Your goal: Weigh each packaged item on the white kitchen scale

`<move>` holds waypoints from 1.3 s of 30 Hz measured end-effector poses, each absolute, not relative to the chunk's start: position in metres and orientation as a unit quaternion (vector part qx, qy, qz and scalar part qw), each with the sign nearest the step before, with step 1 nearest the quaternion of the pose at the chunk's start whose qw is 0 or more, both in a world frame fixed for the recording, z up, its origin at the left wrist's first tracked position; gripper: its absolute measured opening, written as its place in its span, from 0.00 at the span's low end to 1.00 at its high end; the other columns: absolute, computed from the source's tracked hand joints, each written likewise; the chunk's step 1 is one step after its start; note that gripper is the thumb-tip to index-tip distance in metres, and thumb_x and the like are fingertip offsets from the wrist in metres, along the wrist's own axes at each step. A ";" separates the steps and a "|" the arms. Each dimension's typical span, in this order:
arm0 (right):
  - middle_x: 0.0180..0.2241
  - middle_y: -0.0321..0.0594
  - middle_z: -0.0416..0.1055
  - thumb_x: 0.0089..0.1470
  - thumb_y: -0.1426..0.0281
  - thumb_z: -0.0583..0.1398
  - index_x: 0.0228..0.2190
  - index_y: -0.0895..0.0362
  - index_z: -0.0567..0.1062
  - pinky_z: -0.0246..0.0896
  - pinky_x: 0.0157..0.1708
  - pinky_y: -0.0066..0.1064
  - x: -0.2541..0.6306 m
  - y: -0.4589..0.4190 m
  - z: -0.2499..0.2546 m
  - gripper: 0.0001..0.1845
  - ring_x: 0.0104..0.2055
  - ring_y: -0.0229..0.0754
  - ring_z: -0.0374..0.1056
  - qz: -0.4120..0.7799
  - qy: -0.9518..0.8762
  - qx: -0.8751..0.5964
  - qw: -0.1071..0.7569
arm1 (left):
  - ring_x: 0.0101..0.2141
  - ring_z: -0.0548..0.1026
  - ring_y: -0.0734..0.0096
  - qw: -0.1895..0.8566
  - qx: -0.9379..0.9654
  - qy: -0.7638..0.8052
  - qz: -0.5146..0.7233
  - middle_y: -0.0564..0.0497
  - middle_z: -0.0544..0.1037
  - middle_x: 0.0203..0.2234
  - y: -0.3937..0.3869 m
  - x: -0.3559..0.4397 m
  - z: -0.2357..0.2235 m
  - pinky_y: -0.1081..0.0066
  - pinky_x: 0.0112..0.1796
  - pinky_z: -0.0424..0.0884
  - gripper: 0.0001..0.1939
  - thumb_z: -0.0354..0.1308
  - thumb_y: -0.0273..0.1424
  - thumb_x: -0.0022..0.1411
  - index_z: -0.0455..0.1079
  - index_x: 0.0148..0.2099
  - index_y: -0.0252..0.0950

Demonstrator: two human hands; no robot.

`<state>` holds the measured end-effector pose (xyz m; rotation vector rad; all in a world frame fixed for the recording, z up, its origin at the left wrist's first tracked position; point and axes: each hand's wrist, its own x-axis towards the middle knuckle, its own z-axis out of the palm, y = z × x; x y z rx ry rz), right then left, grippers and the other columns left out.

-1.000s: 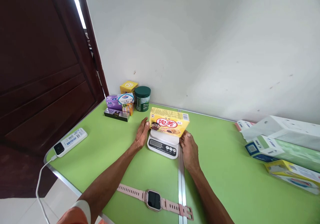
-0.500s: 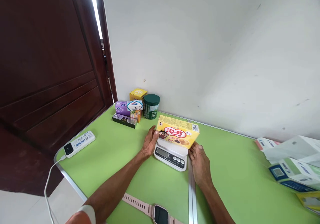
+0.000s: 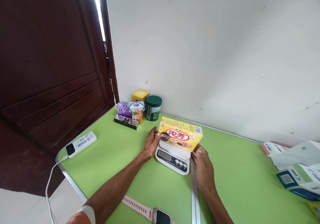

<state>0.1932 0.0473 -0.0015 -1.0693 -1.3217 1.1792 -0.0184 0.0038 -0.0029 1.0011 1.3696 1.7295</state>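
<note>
A yellow snack box [image 3: 180, 137] with red characters lies tilted on top of a small white kitchen scale [image 3: 173, 156] on the green table [image 3: 120, 154]. My left hand [image 3: 151, 144] grips the box's left end with thumb and fingers. At the box's right lower corner, my right hand [image 3: 203, 167] holds the other end with its fingers curled. The scale's display and buttons face me below the box.
A group of small goods stands by the wall at the back left: yellow cube box [image 3: 140, 95], green jar [image 3: 153, 107], purple pack [image 3: 124, 109], dark flat box [image 3: 126, 121]. A white power bank [image 3: 80, 143] with cable lies left. A pink watch [image 3: 152, 212] lies near me. Flattened cartons [image 3: 295, 170] lie right.
The box has tipped from standing more upright to lying flatter on the scale, both hands staying on its ends. The camera has drifted, shifting everything slightly right and down.
</note>
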 end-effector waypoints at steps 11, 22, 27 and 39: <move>0.72 0.52 0.72 0.65 0.36 0.58 0.70 0.50 0.73 0.60 0.72 0.66 0.201 0.062 0.009 0.45 0.71 0.71 0.68 0.395 -0.616 -0.478 0.486 | 0.70 0.72 0.38 0.344 0.522 0.512 0.589 0.35 0.74 0.71 0.018 -0.041 0.044 0.41 0.73 0.65 0.50 0.78 0.49 0.58 0.66 0.75 0.39; 0.55 0.56 0.83 0.67 0.40 0.56 0.55 0.56 0.79 0.75 0.57 0.54 0.203 0.067 0.031 0.35 0.56 0.62 0.80 0.342 -0.656 -0.451 0.500 | 0.50 0.84 0.52 0.281 0.574 0.582 0.502 0.44 0.89 0.52 0.025 -0.036 0.093 0.57 0.54 0.78 0.27 0.73 0.41 0.57 0.79 0.56 0.36; 0.55 0.54 0.83 0.71 0.44 0.54 0.56 0.54 0.78 0.76 0.54 0.49 0.262 0.053 0.066 0.31 0.53 0.57 0.79 0.272 -0.644 -0.461 0.546 | 0.46 0.84 0.56 0.241 0.621 0.565 0.486 0.45 0.90 0.49 0.022 0.029 0.123 0.59 0.51 0.79 0.23 0.72 0.42 0.61 0.79 0.56 0.38; 0.52 0.54 0.84 0.66 0.39 0.53 0.54 0.53 0.80 0.74 0.50 0.47 0.484 -0.001 0.021 0.36 0.50 0.59 0.78 0.165 -0.534 -0.663 0.498 | 0.50 0.84 0.56 0.400 0.683 0.455 0.408 0.43 0.86 0.53 0.056 0.260 0.039 0.58 0.53 0.81 0.21 0.74 0.32 0.62 0.72 0.54 0.38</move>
